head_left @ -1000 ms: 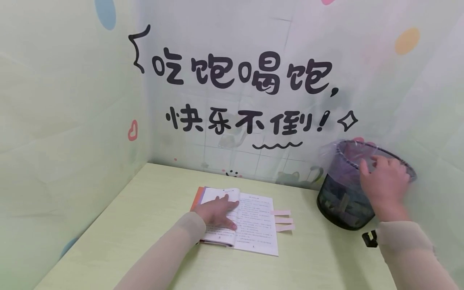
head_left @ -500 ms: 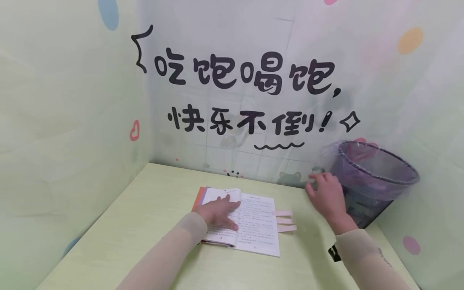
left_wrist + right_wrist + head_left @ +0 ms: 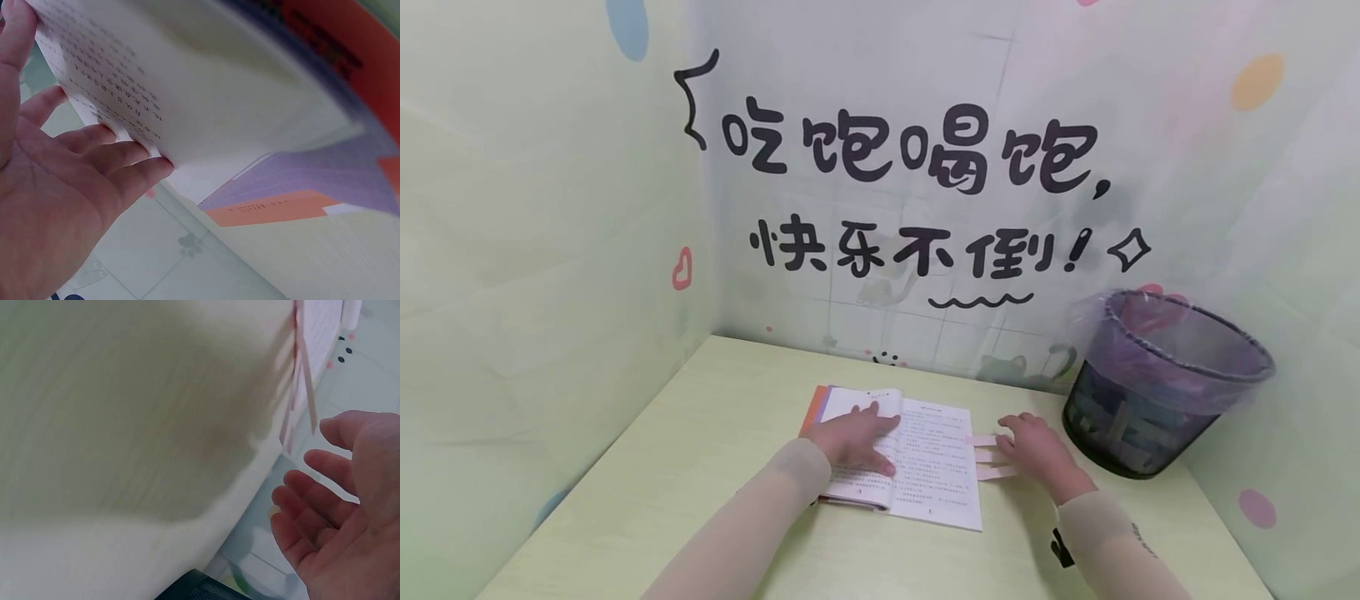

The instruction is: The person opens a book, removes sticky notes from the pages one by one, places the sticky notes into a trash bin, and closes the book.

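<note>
An open book [image 3: 936, 467] with printed pages lies on the table, its orange and purple cover edges showing at the left. My left hand [image 3: 853, 440] presses on the left page with fingers spread; in the left wrist view the fingertips [image 3: 159, 167] touch the paper. Several pale pink paper strips [image 3: 994, 457] stick out from the book's right edge. Beside them is my right hand [image 3: 1036, 446], its fingers loosely bent. In the right wrist view the thumb is close to the end of one strip [image 3: 307, 387], and nothing shows between thumb and fingers.
A black mesh wastebasket [image 3: 1123, 425] with a translucent purple liner bag [image 3: 1150, 379] stands at the table's back right, close to the right hand. A printed fabric wall [image 3: 880, 317] rises along the back and both sides of the pale table [image 3: 670, 467].
My right hand has moved left from over the wastebasket, past its near side, to the pink strips at the book. The left hand stays on the page.
</note>
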The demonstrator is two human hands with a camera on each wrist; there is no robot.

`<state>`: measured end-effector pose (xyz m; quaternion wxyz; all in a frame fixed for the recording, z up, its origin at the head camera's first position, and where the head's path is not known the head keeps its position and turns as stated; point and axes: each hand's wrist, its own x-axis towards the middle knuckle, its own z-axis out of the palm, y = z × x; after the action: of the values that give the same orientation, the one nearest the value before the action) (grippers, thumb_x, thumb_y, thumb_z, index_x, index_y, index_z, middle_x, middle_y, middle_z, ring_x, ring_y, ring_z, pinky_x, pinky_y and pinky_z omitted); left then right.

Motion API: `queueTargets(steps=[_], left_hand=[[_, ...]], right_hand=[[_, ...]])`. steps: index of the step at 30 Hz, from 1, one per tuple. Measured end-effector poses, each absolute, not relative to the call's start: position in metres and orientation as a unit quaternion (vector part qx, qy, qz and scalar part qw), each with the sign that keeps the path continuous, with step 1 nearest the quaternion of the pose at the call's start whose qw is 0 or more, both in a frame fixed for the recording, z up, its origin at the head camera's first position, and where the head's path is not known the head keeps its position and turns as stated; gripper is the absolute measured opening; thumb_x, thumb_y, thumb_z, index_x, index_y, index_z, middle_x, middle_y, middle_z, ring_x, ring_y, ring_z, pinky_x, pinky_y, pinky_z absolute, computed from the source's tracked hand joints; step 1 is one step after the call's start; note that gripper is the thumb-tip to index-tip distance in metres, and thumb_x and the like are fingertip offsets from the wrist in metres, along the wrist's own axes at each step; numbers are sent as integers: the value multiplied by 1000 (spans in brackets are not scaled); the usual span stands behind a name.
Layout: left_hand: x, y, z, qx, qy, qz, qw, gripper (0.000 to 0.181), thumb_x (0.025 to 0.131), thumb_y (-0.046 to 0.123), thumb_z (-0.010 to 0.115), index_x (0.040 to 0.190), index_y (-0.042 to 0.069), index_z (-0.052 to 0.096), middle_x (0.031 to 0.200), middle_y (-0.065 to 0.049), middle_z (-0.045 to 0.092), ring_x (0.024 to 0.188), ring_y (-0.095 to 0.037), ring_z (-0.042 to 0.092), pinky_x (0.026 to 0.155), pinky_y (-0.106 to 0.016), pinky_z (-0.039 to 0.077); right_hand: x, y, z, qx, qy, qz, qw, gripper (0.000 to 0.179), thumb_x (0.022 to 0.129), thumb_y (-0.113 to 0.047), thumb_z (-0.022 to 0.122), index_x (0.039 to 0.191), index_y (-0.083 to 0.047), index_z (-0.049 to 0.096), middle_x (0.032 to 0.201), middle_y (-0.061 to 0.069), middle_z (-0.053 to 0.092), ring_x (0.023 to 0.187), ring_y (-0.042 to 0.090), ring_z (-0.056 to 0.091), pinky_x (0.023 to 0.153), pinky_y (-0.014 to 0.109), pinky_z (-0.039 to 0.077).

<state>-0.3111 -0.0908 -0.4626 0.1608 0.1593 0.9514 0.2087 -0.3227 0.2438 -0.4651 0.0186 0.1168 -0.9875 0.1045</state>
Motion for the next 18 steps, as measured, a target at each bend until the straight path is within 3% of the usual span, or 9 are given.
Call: queueTargets(steps=[8,13,18], left_hand=[[-315,-91,-463,164,952,204,162,98,88,54,87,171,32,41,184,-16,20,170,-47,17,135,-70,20],[-314,-92,-462,158,952,204,163,97,88,54,87,171,32,41,184,-15,20,170,-46,17,135,-70,21],[-311,-91,-460,160,953,199,161,96,89,54,87,171,33,42,184,-14,22,170,-45,19,133,-71,26]], right_hand=[[-323,237,-469,121,-989,85,29,31,102,-15,73,126,3,75,111,16,74,105,34,71,101,56,59],[-323,235,-472,127,-988,80,49,12,98,-8,77,108,-4,80,93,6,71,87,22,65,89,50,60],[-321,236,-471,122,-989,72,54,3,98,-7,76,97,-9,78,88,3,69,81,20,60,84,47,60]])
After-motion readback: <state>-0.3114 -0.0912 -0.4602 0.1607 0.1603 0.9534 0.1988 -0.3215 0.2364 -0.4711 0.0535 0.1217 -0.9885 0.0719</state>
